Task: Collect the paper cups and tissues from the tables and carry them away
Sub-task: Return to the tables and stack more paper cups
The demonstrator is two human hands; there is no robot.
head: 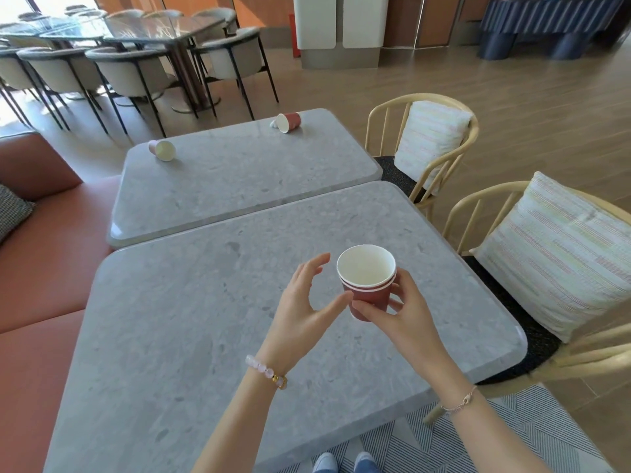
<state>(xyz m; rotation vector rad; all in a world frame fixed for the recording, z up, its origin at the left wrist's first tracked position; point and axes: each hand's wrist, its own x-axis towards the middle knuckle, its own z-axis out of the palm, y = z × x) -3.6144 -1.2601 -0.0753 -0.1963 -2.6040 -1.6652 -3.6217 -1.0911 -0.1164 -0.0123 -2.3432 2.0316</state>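
My right hand (406, 312) grips a stack of nested red paper cups (368, 285) upright above the near grey table (205, 336). Just left of the stack, my left hand (304, 302) is open with fingers spread; its thumb tip reaches toward the cups' side. On the far grey table (239, 186) a pink paper cup (162, 150) lies on its side at the far left corner. A red paper cup (289, 122) lies tipped over near the far edge, with a small white tissue (273, 123) just behind it.
Two wooden chairs with striped cushions (560, 254) (431, 138) stand along the right of the tables. An orange sofa (44, 268) runs along the left. Grey chairs and a glass table (136, 32) fill the far left. My shoes (345, 464) stand on a striped rug.
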